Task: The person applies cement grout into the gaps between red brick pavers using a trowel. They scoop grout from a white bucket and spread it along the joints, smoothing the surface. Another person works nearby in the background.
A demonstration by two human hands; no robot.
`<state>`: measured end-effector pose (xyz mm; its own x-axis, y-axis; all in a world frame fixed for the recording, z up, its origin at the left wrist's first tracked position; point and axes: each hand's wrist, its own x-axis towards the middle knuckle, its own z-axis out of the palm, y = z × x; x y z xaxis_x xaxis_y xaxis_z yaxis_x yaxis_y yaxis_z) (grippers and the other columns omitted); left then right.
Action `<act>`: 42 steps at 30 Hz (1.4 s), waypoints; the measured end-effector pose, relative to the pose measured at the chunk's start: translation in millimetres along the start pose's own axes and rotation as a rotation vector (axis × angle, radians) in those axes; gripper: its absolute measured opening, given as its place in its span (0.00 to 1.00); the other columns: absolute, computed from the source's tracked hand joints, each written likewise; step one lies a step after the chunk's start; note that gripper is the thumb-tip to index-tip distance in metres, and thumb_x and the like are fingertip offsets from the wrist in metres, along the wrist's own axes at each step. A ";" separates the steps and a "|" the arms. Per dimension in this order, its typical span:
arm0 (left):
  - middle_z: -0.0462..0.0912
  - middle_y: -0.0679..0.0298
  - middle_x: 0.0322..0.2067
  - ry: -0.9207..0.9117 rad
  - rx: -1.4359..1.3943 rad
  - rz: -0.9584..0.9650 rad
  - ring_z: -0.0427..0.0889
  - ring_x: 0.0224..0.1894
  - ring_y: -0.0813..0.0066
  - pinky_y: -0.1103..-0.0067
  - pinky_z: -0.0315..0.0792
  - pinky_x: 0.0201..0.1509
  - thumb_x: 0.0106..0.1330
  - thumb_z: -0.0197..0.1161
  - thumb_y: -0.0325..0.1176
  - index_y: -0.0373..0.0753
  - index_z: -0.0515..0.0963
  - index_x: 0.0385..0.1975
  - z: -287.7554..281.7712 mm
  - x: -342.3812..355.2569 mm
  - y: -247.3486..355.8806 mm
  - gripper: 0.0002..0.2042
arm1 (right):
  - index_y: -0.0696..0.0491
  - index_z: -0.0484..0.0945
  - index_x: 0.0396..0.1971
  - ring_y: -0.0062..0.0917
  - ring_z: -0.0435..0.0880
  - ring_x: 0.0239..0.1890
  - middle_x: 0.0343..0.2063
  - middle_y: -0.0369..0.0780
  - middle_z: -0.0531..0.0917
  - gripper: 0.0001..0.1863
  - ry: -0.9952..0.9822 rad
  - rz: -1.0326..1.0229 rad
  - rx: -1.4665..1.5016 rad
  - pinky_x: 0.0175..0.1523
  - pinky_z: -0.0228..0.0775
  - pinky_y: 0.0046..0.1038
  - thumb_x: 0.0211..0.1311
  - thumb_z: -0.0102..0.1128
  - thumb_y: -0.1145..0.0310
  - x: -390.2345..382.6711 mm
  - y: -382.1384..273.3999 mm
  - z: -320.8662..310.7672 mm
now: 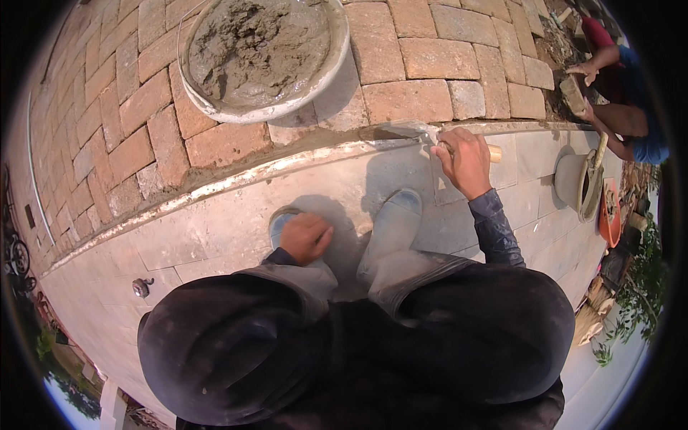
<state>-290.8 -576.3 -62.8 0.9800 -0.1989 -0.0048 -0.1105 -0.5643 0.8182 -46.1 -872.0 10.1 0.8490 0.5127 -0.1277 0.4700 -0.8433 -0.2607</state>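
My right hand (464, 161) is closed around a trowel with a pale wooden handle (495, 153). The trowel's metal blade (401, 130) points left and lies along the mortar seam at the edge of the brick paving (229, 145). My left hand (307, 236) hovers above my left boot, its fingers curled in with nothing seen in them. Beyond the seam a white-rimmed tub (266, 115) stands on the bricks, filled with wet grey mortar (261, 54). Both my boots (398, 215) are on the pale paving slabs.
At the far right another person's hands (589, 72) hold a block (573, 97). A grey bucket (568, 179) with a handled tool in it stands near an orange container (610, 213). Left of my knee, a small round metal fitting (142, 287) sits on the slabs (193, 240).
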 end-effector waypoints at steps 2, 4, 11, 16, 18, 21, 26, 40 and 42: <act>0.76 0.59 0.26 0.003 0.010 -0.008 0.78 0.30 0.55 0.63 0.70 0.33 0.60 0.66 0.30 0.40 0.78 0.28 -1.6 -2.7 0.2 0.03 | 0.55 0.85 0.36 0.40 0.81 0.38 0.32 0.43 0.83 0.14 -0.010 -0.027 -0.007 0.44 0.66 0.38 0.59 0.69 0.59 -0.4 8.5 -12.9; 0.76 0.59 0.26 -0.003 -0.001 0.008 0.78 0.30 0.56 0.63 0.71 0.33 0.61 0.66 0.30 0.40 0.78 0.28 -1.6 0.9 0.3 0.03 | 0.56 0.85 0.35 0.40 0.81 0.37 0.32 0.43 0.83 0.14 -0.013 -0.031 0.014 0.45 0.67 0.38 0.59 0.70 0.59 -2.1 2.0 -20.8; 0.77 0.59 0.26 -0.025 -0.010 0.005 0.78 0.29 0.55 0.63 0.71 0.33 0.60 0.66 0.30 0.40 0.79 0.29 -1.9 4.3 4.5 0.03 | 0.52 0.84 0.33 0.33 0.80 0.43 0.30 0.40 0.81 0.10 0.029 -0.124 0.104 0.48 0.65 0.37 0.54 0.70 0.64 2.0 -55.4 46.2; 0.78 0.59 0.25 0.003 -0.017 -0.008 0.78 0.30 0.54 0.63 0.72 0.33 0.61 0.66 0.31 0.40 0.79 0.28 -1.1 -0.4 1.2 0.04 | 0.53 0.85 0.35 0.35 0.80 0.42 0.32 0.40 0.82 0.11 0.037 -0.067 0.038 0.47 0.64 0.36 0.55 0.70 0.63 14.4 -8.0 21.8; 0.78 0.59 0.26 0.014 -0.014 -0.006 0.79 0.30 0.54 0.63 0.72 0.34 0.62 0.65 0.32 0.40 0.79 0.28 2.1 -0.3 -0.4 0.04 | 0.53 0.85 0.35 0.37 0.81 0.39 0.32 0.42 0.83 0.12 -0.020 -0.052 -0.062 0.44 0.64 0.37 0.56 0.70 0.62 10.2 21.8 -9.8; 0.79 0.59 0.27 0.001 -0.015 -0.005 0.79 0.31 0.54 0.63 0.73 0.36 0.62 0.65 0.33 0.40 0.79 0.27 2.2 -1.9 -1.5 0.05 | 0.56 0.85 0.37 0.42 0.81 0.33 0.30 0.44 0.84 0.15 -0.015 -0.032 -0.097 0.39 0.67 0.38 0.58 0.71 0.60 -2.0 69.8 -59.1; 0.79 0.61 0.27 0.024 0.004 -0.005 0.80 0.33 0.58 0.65 0.74 0.36 0.62 0.66 0.32 0.40 0.80 0.29 -3.1 -7.3 -2.3 0.04 | 0.60 0.81 0.39 0.46 0.84 0.38 0.33 0.48 0.85 0.17 -0.392 0.326 0.039 0.45 0.73 0.39 0.64 0.66 0.60 53.2 -3.6 -166.9; 0.79 0.60 0.28 0.047 -0.040 -0.007 0.80 0.35 0.56 0.63 0.74 0.38 0.63 0.64 0.34 0.39 0.79 0.29 10.0 1.2 -2.8 0.06 | 0.59 0.78 0.31 0.50 0.85 0.37 0.31 0.51 0.83 0.09 -0.078 -0.504 -0.425 0.42 0.76 0.47 0.62 0.60 0.68 200.3 -154.7 -104.3; 0.79 0.60 0.28 0.059 -0.012 -0.026 0.80 0.35 0.56 0.63 0.74 0.38 0.63 0.64 0.33 0.39 0.79 0.29 2.7 -4.8 -0.2 0.05 | 0.60 0.79 0.30 0.51 0.84 0.38 0.31 0.52 0.83 0.10 -0.124 -0.567 -0.258 0.43 0.76 0.48 0.61 0.60 0.67 203.3 -162.7 -85.9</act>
<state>-296.0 -577.4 -64.5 0.9906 -0.1367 0.0071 -0.0831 -0.5592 0.8249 70.7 -644.4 108.7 0.4235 0.8931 -0.1517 0.8948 -0.4385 -0.0835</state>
